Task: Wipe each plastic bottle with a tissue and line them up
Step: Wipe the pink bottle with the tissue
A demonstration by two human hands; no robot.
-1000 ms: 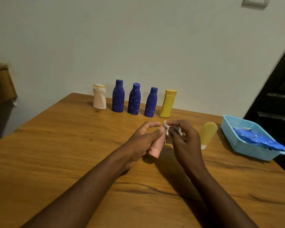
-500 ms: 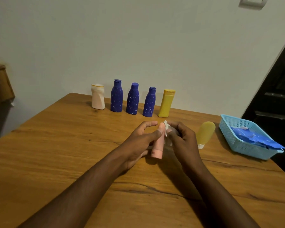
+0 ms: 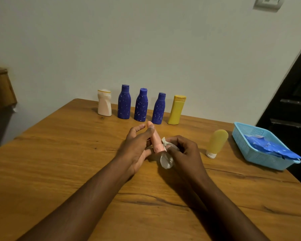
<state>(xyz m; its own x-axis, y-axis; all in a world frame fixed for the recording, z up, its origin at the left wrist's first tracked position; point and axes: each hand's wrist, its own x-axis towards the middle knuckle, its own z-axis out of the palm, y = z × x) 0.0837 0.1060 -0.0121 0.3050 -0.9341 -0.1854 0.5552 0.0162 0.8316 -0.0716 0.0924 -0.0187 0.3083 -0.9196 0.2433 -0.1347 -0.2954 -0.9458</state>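
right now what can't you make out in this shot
All in the head view:
- Tube: partly hidden by the left hand gripping it; the print near its lower end is too small to read.
- Tissue: mostly bunched inside the right hand.
- Blue pack in the basket: crumpled, so I cannot tell what it is.
- Wall switch: cut off by the top edge.

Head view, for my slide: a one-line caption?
The left hand holds a pink bottle while the right hand holds a tissue at its cap end; five bottles stand lined up behind.
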